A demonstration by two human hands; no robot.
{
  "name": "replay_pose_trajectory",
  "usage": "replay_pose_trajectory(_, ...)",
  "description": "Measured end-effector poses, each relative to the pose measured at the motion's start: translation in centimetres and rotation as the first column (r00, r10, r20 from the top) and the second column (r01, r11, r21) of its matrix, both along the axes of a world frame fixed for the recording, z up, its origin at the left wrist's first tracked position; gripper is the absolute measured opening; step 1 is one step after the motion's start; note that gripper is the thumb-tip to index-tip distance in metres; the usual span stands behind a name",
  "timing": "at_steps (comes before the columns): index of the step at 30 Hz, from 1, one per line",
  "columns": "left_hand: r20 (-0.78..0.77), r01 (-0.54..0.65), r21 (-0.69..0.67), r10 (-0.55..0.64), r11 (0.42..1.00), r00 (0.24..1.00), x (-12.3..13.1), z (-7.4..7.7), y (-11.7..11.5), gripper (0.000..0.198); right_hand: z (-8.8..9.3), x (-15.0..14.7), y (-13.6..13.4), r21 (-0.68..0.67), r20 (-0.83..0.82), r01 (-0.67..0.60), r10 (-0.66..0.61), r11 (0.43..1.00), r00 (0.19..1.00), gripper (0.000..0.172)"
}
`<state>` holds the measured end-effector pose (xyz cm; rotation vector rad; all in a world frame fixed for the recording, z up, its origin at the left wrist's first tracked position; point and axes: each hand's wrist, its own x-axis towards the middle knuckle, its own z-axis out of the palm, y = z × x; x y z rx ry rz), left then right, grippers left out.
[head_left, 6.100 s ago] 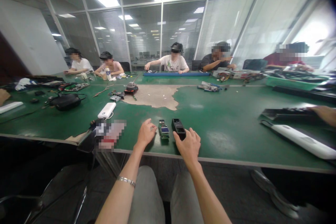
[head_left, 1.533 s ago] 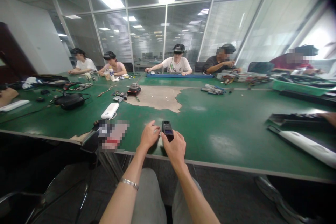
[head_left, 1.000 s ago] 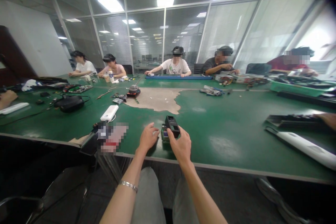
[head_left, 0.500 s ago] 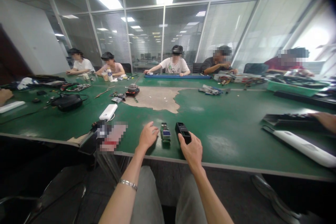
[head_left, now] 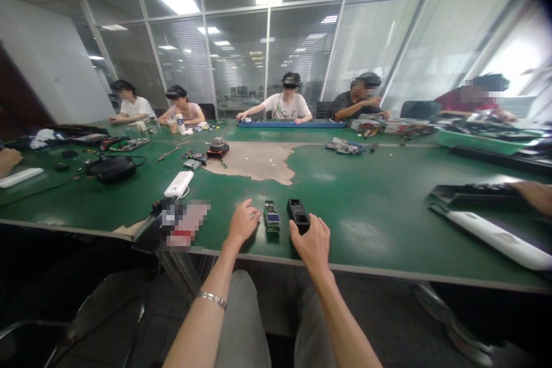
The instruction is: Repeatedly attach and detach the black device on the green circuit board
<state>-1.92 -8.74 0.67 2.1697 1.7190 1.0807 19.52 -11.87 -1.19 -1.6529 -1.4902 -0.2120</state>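
My right hand (head_left: pixel 314 241) has its thumb and fingers around the near end of a black plastic casing (head_left: pixel 296 211), which has cut-outs in its upper face and rests on the table. To its left lies a small green circuit board (head_left: pixel 272 217) with a bluish screen. My left hand (head_left: pixel 244 222) rests just left of the board, its fingers loosely bent and apart with nothing in them. A small gap separates its fingertips from the board.
The green table (head_left: pixel 319 184) has a bare, peeled patch (head_left: pixel 254 162). A white power bank (head_left: pixel 178 184) and a black pouch (head_left: pixel 112 168) lie to the left. On the right are a long white device (head_left: pixel 495 237) and another person's hand (head_left: pixel 537 198). Several people sit across the table.
My right hand and the black casing have shifted very slightly up and left, with more of the casing's near end covered. My left hand and the circuit board stay put.
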Motion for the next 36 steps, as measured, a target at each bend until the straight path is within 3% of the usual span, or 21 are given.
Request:
replay_pose_trajectory(6,0.007,-0.004,0.003,0.004,1.0,1.0,0.1,0.1,-0.2,0.023,0.7,-0.2,-0.5,-0.043,-0.03,0.007,-0.009,0.999,0.999,0.079)
replay_pose_trajectory(12,-0.001,-0.011,-0.004,0.011,1.0,1.0,0.2,0.4,-0.3,0.021,1.1,0.0,-0.8,-0.124,-0.114,-0.012,-0.002,0.992,0.993,0.069)
replay_pose_trajectory(21,-0.013,0.008,0.007,-0.008,1.0,1.0,0.1,0.3,-0.3,0.022,1.3,0.2,-0.9,-0.118,-0.151,-0.061,0.043,0.991,0.988,0.059)
replay_pose_trajectory(31,0.007,-0.016,0.023,0.016,1.0,1.0,0.2,0.1,-0.2,0.02,4.9,-2.1,-1.0,-0.109,-0.375,-0.216,0.161,0.97,0.913,0.059)
replay_pose_trajectory(36,0.013,-0.011,0.028,0.01,1.0,1.0,0.1,0.0,-0.3,0.02,5.8,-3.4,-0.8,-0.173,-0.364,-0.251,0.176,0.952,0.915,0.058)
